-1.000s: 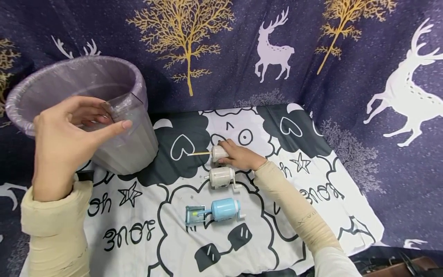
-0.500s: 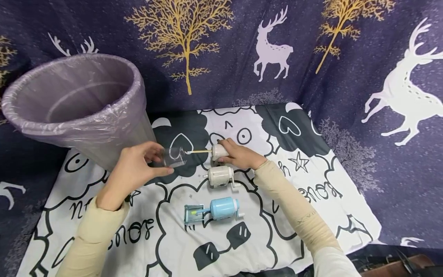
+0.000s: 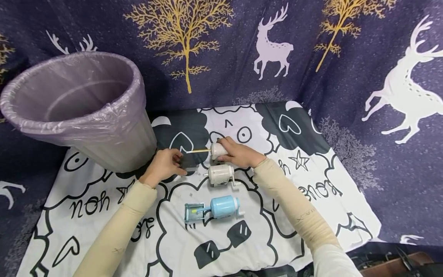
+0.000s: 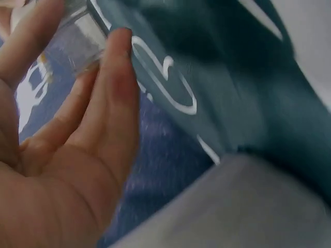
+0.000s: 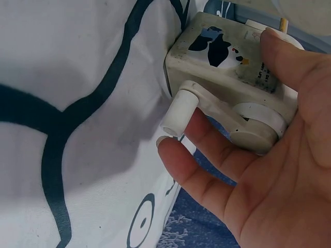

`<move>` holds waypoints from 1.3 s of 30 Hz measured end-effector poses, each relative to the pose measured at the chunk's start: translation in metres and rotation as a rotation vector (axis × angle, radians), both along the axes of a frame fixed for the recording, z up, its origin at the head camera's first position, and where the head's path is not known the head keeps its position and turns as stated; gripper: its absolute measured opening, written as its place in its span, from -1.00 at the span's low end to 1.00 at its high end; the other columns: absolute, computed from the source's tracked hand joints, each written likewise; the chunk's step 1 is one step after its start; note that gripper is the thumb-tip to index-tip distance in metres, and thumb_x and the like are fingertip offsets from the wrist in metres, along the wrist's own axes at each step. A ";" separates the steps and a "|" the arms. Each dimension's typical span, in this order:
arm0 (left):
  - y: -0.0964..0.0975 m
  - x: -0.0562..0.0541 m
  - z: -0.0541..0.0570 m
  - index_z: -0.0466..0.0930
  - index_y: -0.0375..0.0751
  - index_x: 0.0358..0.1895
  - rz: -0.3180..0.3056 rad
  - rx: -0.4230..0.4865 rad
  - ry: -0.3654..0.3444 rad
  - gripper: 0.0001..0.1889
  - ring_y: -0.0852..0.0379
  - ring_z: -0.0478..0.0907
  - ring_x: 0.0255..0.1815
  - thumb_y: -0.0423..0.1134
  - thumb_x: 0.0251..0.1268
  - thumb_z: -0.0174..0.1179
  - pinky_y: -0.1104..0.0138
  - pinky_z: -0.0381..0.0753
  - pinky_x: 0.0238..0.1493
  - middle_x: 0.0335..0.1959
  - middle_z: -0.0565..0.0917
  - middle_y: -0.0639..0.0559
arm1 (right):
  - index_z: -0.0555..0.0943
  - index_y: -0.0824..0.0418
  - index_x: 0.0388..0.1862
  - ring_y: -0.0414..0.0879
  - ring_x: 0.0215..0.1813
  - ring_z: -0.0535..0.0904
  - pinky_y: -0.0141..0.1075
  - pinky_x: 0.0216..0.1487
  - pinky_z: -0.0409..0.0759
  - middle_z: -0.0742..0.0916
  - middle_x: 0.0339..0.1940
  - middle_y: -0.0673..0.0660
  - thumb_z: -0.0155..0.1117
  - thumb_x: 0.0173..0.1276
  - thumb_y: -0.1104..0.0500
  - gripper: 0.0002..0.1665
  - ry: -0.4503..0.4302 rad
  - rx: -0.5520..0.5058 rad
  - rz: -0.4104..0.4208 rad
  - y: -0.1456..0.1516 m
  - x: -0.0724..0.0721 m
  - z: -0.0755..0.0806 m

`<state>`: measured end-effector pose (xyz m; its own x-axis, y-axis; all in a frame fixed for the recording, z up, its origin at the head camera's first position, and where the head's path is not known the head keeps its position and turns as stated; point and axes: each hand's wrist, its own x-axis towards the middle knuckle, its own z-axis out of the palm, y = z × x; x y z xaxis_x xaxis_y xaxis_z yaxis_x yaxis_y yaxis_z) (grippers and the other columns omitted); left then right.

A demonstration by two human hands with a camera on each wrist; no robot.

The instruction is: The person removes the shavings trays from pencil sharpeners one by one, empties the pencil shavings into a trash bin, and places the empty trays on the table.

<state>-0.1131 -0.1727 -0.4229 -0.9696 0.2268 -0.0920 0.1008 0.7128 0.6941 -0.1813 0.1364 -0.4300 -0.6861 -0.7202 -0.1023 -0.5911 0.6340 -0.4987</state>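
My left hand (image 3: pixel 165 164) pinches a small transparent plastic box (image 3: pixel 190 163), like a sharpener's shavings drawer, between thumb and fingers. In the left wrist view the transparent box (image 4: pixel 80 41) sits at the fingertips. The box is held just below the free end of a thin yellow pencil (image 3: pixel 200 151). That pencil sticks out leftward from a beige crank pencil sharpener (image 3: pixel 216 151). My right hand (image 3: pixel 240 154) grips this sharpener's body from the right. The right wrist view shows the thumb on the sharpener's stickered side (image 5: pixel 222 57) and two fingers beside its crank handle (image 5: pixel 180 112).
A second beige sharpener (image 3: pixel 219 175) stands just nearer. Closer still is a blue sharpener (image 3: pixel 223 206), with a blue transparent drawer (image 3: pixel 195 218) and a thin blue stick at its left. A large lined bin (image 3: pixel 121 142) stands at the back left. Patterned cloth (image 3: pixel 270 65) hangs behind.
My left hand has come from over the bin, down and right, carrying the transparent box to the pencil's end. The right hand stays on the beige sharpener.
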 end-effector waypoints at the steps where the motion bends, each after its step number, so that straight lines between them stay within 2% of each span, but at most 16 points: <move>1: 0.003 -0.002 -0.003 0.65 -0.51 0.18 -0.005 -0.002 -0.006 -0.39 -0.17 0.77 -0.09 -0.38 0.04 0.66 -0.01 0.74 0.02 -0.02 0.74 -0.35 | 0.22 0.18 0.57 0.09 0.06 0.61 0.05 0.16 0.62 0.47 0.21 0.23 0.15 0.71 -0.07 -0.35 0.001 0.000 0.002 0.000 0.001 0.000; 5: 0.015 -0.010 -0.012 0.62 -0.53 0.22 -0.017 -0.001 -0.032 -0.36 -0.17 0.75 -0.08 -0.37 0.06 0.66 0.00 0.74 0.04 0.00 0.72 -0.36 | 0.22 0.18 0.56 0.08 0.12 0.61 0.01 0.22 0.62 0.46 0.24 0.23 0.14 0.72 -0.08 -0.35 0.009 -0.002 0.024 -0.001 0.002 -0.002; 10: 0.029 -0.022 -0.021 0.57 -0.57 0.28 -0.035 0.035 -0.021 -0.26 -0.16 0.75 -0.11 -0.36 0.00 0.70 0.02 0.74 0.03 -0.07 0.73 -0.33 | 0.22 0.20 0.57 0.08 0.17 0.60 -0.01 0.26 0.61 0.45 0.30 0.24 0.15 0.72 -0.05 -0.35 0.009 -0.009 0.028 -0.001 0.002 0.000; 15: 0.041 -0.030 -0.027 0.67 -0.50 0.19 -0.010 0.164 0.017 -0.30 -0.07 0.79 -0.22 -0.38 -0.10 0.74 0.14 0.78 -0.11 -0.13 0.78 -0.28 | 0.25 0.20 0.56 0.04 0.16 0.57 -0.03 0.25 0.58 0.49 0.28 0.22 0.18 0.70 -0.04 -0.35 -0.012 -0.065 0.005 0.006 0.002 -0.002; 17: 0.045 -0.030 -0.029 0.72 -0.45 0.17 -0.015 0.223 0.036 -0.32 -0.01 0.80 -0.27 -0.39 -0.14 0.76 0.23 0.77 -0.18 -0.16 0.81 -0.26 | 0.28 0.20 0.55 0.00 0.14 0.57 -0.06 0.24 0.57 0.53 0.25 0.19 0.21 0.68 -0.03 -0.35 -0.022 -0.106 0.001 0.013 0.005 -0.005; 21: 0.049 -0.026 -0.031 0.74 -0.40 0.17 -0.040 0.369 0.022 -0.33 0.08 0.76 -0.34 -0.41 -0.13 0.75 0.38 0.70 -0.28 -0.25 0.82 -0.22 | 0.34 0.21 0.52 -0.05 0.08 0.55 -0.11 0.16 0.58 0.58 0.17 0.16 0.28 0.65 0.04 -0.38 -0.047 -0.203 -0.001 0.026 0.014 -0.004; 24: 0.052 -0.023 -0.026 0.73 -0.39 0.19 -0.070 0.443 0.033 -0.34 0.11 0.72 -0.32 -0.37 -0.08 0.74 0.42 0.68 -0.28 -0.27 0.81 -0.21 | 0.37 0.24 0.49 -0.03 0.03 0.54 -0.10 0.09 0.58 0.59 0.14 0.17 0.30 0.62 0.11 -0.41 -0.051 -0.269 -0.008 0.033 0.020 0.009; 28: 0.058 -0.017 -0.014 0.74 -0.38 0.19 -0.094 0.497 0.101 -0.38 0.12 0.73 -0.27 -0.34 -0.02 0.73 0.41 0.70 -0.22 -0.17 0.78 -0.32 | 0.39 0.29 0.48 -0.02 0.05 0.54 -0.10 0.09 0.58 0.59 0.21 0.21 0.32 0.60 0.14 -0.40 -0.027 -0.305 0.012 0.040 0.027 0.034; 32: 0.064 -0.007 -0.003 0.76 -0.35 0.15 -0.065 0.562 0.142 -0.41 0.07 0.74 -0.22 -0.37 -0.04 0.73 0.33 0.73 -0.12 -0.09 0.76 -0.32 | 0.39 0.31 0.49 -0.02 0.09 0.54 -0.10 0.14 0.57 0.60 0.23 0.20 0.32 0.61 0.15 -0.40 -0.020 -0.312 0.037 0.044 0.031 0.054; 36: 0.077 -0.002 0.009 0.78 -0.31 0.10 -0.071 0.578 0.192 -0.45 0.00 0.73 -0.16 -0.34 -0.03 0.73 0.24 0.74 -0.09 -0.06 0.75 -0.24 | 0.41 0.27 0.49 -0.04 0.12 0.54 -0.09 0.17 0.55 0.61 0.20 0.16 0.32 0.61 0.15 -0.42 -0.005 -0.327 0.037 0.042 0.034 0.067; 39: 0.093 0.001 0.017 0.81 -0.29 0.04 -0.058 0.560 0.266 -0.47 -0.04 0.75 -0.18 -0.32 -0.09 0.76 0.23 0.76 -0.13 -0.11 0.75 -0.19 | 0.42 0.23 0.48 -0.07 0.06 0.55 -0.12 0.09 0.58 0.61 0.17 0.12 0.33 0.61 0.09 -0.42 0.055 -0.318 0.036 0.039 0.037 0.075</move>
<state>-0.1121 -0.0798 -0.4062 -0.9275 0.2241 0.2991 0.3495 0.2361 0.9067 -0.1444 0.1757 -0.3554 -0.6580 -0.7339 0.1683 -0.6417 0.4296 -0.6354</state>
